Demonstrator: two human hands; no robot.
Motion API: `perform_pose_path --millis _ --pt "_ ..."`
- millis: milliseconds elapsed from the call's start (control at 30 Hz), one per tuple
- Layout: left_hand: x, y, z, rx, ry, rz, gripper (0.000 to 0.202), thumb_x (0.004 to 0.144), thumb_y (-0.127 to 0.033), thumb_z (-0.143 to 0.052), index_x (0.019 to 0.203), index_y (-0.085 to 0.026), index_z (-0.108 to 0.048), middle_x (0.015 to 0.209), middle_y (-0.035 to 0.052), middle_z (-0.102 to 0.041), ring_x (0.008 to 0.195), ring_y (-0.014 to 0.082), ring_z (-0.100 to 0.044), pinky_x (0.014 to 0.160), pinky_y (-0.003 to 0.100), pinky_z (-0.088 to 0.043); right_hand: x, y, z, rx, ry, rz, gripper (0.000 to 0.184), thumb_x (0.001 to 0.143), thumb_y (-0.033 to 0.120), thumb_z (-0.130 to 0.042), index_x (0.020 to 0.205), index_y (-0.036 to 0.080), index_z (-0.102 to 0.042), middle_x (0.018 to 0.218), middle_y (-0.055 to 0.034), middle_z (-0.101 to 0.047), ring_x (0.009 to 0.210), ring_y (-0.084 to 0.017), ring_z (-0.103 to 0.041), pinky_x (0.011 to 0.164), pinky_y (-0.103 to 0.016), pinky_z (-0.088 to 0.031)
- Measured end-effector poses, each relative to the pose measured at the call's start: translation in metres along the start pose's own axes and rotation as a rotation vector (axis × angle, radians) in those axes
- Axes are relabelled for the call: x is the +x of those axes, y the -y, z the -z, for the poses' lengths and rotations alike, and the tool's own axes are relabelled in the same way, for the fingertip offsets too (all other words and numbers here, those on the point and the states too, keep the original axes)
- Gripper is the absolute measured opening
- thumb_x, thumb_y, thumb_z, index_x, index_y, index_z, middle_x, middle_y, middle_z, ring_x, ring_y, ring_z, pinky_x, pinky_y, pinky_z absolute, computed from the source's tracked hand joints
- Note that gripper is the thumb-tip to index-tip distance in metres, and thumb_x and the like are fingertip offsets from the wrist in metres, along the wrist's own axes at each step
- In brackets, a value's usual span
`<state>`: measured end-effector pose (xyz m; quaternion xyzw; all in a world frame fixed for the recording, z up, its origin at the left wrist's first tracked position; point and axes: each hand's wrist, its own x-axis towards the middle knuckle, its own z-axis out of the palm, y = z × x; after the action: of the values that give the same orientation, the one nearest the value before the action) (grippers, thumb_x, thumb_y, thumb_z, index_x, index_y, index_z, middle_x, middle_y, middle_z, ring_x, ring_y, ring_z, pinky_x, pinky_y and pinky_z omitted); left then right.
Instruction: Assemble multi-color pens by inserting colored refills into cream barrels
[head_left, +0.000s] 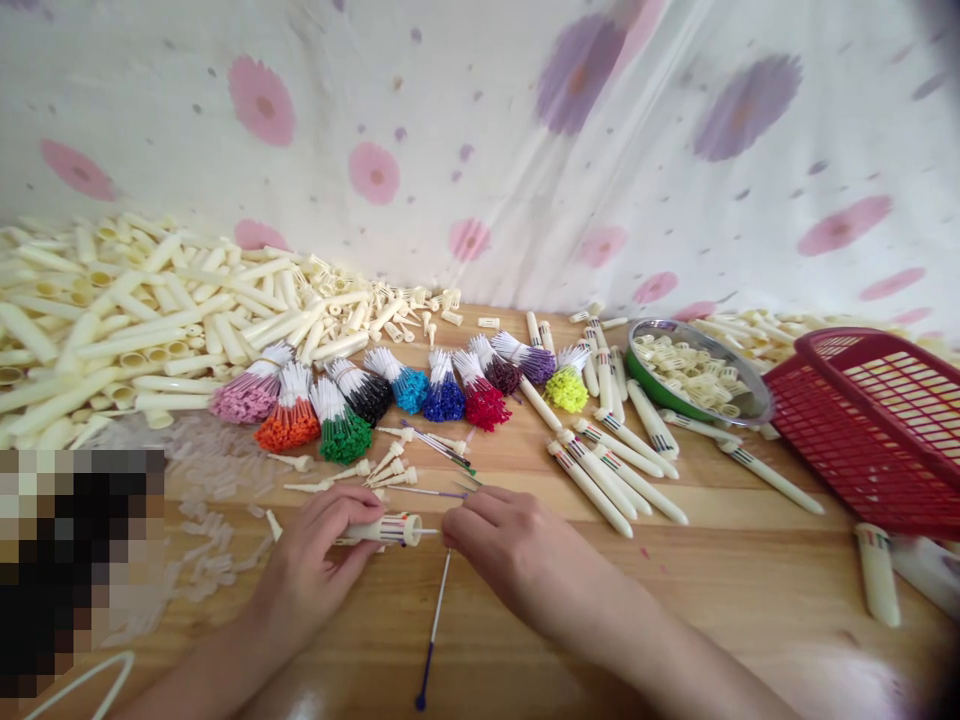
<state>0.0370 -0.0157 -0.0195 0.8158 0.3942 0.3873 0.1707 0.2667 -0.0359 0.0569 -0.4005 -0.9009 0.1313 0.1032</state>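
Note:
My left hand [322,550] grips a cream slotted pen top [401,529] with coloured strips in its slots, lying sideways with its open end to the right. My right hand [510,545] is closed in a pinch on a thin white pen refill [429,531], which runs into that open end. A refill with a dark blue end [431,640] lies on the table below the hands. Just beyond them are loose refills [439,443] and cream cone-shaped parts [390,465]. Bundles of refills sorted by colour stand behind, such as a green bundle [345,430] and a red bundle [486,395].
Cream pen barrels [127,320] are heaped at the left, beside scattered clear small tubes [217,540]. Several assembled pens [600,480] lie right of centre. A green-sided bowl [652,395] of cream parts and a red plastic basket [862,440] stand at the right, before a flowered curtain [465,120].

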Motion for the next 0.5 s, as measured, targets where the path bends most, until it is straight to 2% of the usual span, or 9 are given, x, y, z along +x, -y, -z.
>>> perform_pose_path --millis 167,233,300,400,500 --pt "0.0 -0.002 0.0 -0.049 0.012 0.045 0.017 0.077 -0.011 -0.057 0.087 -0.024 -0.059 0.088 0.0015 -0.066 0.084 0.0172 -0.065 0.075 0.028 -0.052 0.006 0.004 -0.013 0.059 -0.08 -0.02 0.014 0.092 0.015 -0.046 0.081 0.015 -0.056 0.072 -0.0027 -0.061 0.065 -0.014 -0.054 0.06 -0.024 -0.039" --pt "0.0 -0.002 0.0 -0.098 0.018 0.081 0.017 0.077 -0.011 -0.058 0.087 -0.025 -0.059 0.09 0.0018 -0.065 0.085 0.0169 -0.064 0.075 0.028 -0.052 0.005 0.005 -0.009 0.142 -0.134 -0.078 0.013 0.092 0.025 -0.049 0.091 0.015 -0.057 0.077 -0.0047 -0.064 0.068 -0.015 -0.059 0.061 -0.025 -0.043" --pt "0.0 -0.002 -0.001 -0.176 0.008 0.136 0.015 0.076 -0.012 -0.06 0.085 -0.024 -0.059 0.09 0.0025 -0.064 0.085 0.0171 -0.064 0.075 0.028 -0.052 0.002 0.004 -0.003 0.22 -0.197 -0.14 0.024 0.091 0.034 -0.051 0.103 0.015 -0.055 0.085 -0.0067 -0.067 0.073 -0.016 -0.062 0.064 -0.026 -0.046" --pt "0.001 -0.003 0.0 -0.393 -0.011 0.248 0.01 0.075 -0.017 -0.064 0.08 -0.022 -0.058 0.087 0.0034 -0.062 0.081 0.0177 -0.064 0.07 0.028 -0.052 -0.005 -0.002 0.004 0.237 -0.231 -0.198 0.023 0.092 0.034 -0.049 0.104 0.015 -0.056 0.088 -0.0075 -0.067 0.076 -0.016 -0.063 0.067 -0.026 -0.048" --pt "0.004 -0.006 0.003 -0.672 -0.002 0.365 0.013 0.077 -0.026 -0.065 0.078 -0.023 -0.053 0.089 0.0025 -0.059 0.072 0.0149 -0.063 0.064 0.028 -0.053 -0.009 -0.009 -0.001 0.222 -0.172 -0.182 0.015 0.09 0.027 -0.052 0.097 0.016 -0.059 0.086 -0.0057 -0.067 0.076 -0.016 -0.062 0.066 -0.025 -0.046"
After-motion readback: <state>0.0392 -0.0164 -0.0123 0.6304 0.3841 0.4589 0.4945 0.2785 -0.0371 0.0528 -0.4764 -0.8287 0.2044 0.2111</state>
